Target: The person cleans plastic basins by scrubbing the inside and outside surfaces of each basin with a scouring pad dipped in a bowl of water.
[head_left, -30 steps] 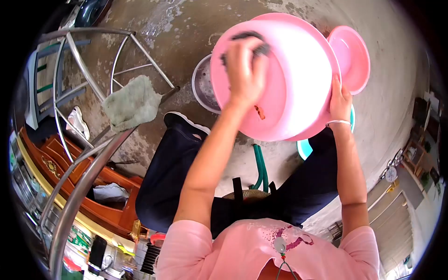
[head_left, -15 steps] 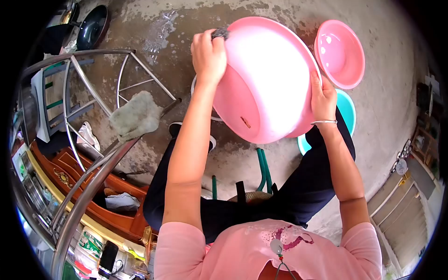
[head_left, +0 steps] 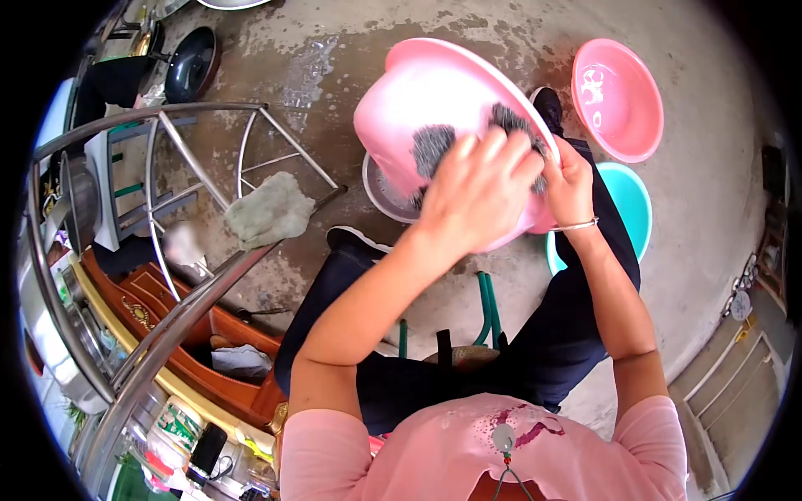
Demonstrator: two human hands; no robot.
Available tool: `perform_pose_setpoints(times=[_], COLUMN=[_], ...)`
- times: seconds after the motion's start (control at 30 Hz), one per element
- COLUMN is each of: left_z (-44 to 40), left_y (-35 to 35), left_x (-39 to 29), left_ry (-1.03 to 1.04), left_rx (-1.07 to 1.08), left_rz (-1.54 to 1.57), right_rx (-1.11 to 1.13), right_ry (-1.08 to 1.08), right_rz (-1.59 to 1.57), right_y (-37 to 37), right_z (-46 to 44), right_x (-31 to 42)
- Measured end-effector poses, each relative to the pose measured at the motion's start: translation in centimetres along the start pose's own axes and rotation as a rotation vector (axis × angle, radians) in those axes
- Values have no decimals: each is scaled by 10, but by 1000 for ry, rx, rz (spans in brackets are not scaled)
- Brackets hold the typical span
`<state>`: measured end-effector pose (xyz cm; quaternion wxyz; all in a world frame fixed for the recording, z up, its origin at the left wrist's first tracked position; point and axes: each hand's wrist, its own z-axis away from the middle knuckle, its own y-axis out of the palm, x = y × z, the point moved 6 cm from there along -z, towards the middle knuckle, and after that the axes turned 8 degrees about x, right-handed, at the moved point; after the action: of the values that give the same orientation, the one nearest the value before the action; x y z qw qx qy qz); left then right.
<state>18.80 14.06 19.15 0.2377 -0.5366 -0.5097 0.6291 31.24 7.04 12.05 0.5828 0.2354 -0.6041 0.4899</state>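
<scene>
My right hand, with a bracelet at the wrist, grips the rim of a large pink basin. The basin is tilted on its side, its outer surface facing me. Against that surface, near the rim, my left hand presses a dark grey scouring pad. Its fingers are bent and slightly blurred, and dark fuzzy patches show on both sides of them. Behind the basin's lower left edge, a metal bowl stands on the floor, partly hidden.
A smaller pink basin and a teal basin stand at the right. At the left, a grey-green cloth hangs over an upturned metal stool frame. A dark wok lies at the upper left.
My left hand has moved with the pad from the basin's upper left side down and right, near the rim. The basin has turned, hiding more of its base. My right hand still grips the rim.
</scene>
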Motion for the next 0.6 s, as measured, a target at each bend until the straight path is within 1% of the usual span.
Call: perform_pose_setpoints(times=[0.03, 0.13, 0.2, 0.27, 0.33, 0.37, 0.4, 0.43, 0.47, 0.5, 0.53, 0.57, 0.6], left_z=[-10, -29, -37, -35, -19, -11, 2, 17, 29, 58, 62, 111, 112], left_y=[-16, -49, -63, -70, -50, -53, -54, -39, -36, -10, -20, 41, 26], left_x=[9, 45, 79, 138, 185, 204, 204, 220, 212, 262, 238, 308, 283], left_ry=[-7, -64, -152, -394, -753, -896, -1009, -1043, -1124, -1186, -1204, -1153, -1156], left_rx=[-39, -123, -166, -209, -130, -66, -156, -187, -200, -179, -182, -95, -291], left_rz=[45, 173, 131, 435, 970, 1324, 1429, 1370, 1389, 1349, 1447, 1607, 1573], right_rx=[54, 51, 17, 42, 44, 47, 51, 24, 47, 56, 71, 55, 25], right_ry=[-39, -40, -81, -103, -130, -120, -110, -127, -72, -106, -116, -145, -137], right_rz=[152, 98, 47, 62, -9, -14, -19, -43, -1, -38, -60, -77, -124], right_y=[1, -5, -10, -17, -28, -30, -36, -39, -43, -44, -43, -44, -45], right_z=[1, 0, 4, 9, 16, 14, 18, 24, 27, 22, 23, 22, 18], right_x=[18, 40, 50, 49, 63, 72, 74, 61, 59, 68, 74, 78, 80])
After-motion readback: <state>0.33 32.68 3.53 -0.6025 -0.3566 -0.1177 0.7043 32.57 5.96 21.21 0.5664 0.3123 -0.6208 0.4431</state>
